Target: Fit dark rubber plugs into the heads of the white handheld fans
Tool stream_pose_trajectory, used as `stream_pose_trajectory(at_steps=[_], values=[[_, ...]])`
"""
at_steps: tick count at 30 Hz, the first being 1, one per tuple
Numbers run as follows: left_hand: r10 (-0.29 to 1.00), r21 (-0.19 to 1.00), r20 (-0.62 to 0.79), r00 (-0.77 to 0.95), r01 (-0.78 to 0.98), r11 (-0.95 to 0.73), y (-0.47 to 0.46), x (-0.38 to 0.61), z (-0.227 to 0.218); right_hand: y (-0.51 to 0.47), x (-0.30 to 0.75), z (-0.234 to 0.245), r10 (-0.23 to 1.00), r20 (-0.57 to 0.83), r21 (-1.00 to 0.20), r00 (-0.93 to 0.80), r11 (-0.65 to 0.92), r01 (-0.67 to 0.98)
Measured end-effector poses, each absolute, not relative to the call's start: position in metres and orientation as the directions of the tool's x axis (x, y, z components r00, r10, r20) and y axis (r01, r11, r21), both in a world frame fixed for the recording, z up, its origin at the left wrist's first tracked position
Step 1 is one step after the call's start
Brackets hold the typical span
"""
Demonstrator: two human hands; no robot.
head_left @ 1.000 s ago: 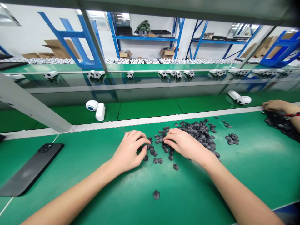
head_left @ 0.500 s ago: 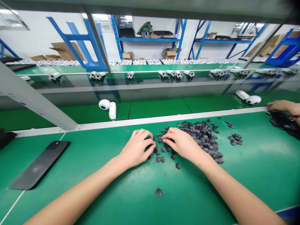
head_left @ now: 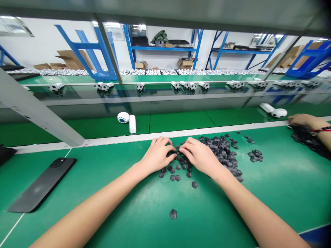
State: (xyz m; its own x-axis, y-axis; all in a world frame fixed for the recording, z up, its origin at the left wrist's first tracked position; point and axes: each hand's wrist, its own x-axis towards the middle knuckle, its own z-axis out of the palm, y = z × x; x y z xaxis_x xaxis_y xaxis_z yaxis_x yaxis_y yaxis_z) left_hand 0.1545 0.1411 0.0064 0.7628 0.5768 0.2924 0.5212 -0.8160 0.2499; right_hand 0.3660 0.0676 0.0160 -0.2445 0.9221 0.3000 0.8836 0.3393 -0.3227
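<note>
Small black pentagonal pieces (head_left: 223, 151) lie heaped on the green table, with loose ones spread toward the left and front. At the left end of this spread, my left hand (head_left: 159, 155) has its fingers curled, thumb and forefinger closing on a black piece at the tips. Facing it with fingertips nearly meeting, my right hand (head_left: 199, 155) is bent over the loose pieces, its thumb and fingers pinched on a dark piece mostly hidden by them. A single pentagonal piece (head_left: 173, 214) lies apart, closer to me.
A black phone (head_left: 42, 184) lies at left, near a slanted metal post (head_left: 38, 106). Beyond the white ledge (head_left: 144, 135) runs a green conveyor carrying white devices (head_left: 132, 124). At right, another person's hand (head_left: 303, 120) rests by more black pieces. Football-patterned items (head_left: 140, 86) line the far side.
My left hand has moved slightly right and up, uncovering loose pieces below it. My right hand stays close by. The white device on the conveyor appears farther right.
</note>
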Motion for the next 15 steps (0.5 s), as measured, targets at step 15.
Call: stream_pose_trajectory(at_steps=[15], values=[[0.538,0.153,0.349,0.767,0.52,-0.841,0.159,0.148,0.008,0.088,0.371,0.003,0.95,0.286,-0.511,-0.129,0.265,0.818]])
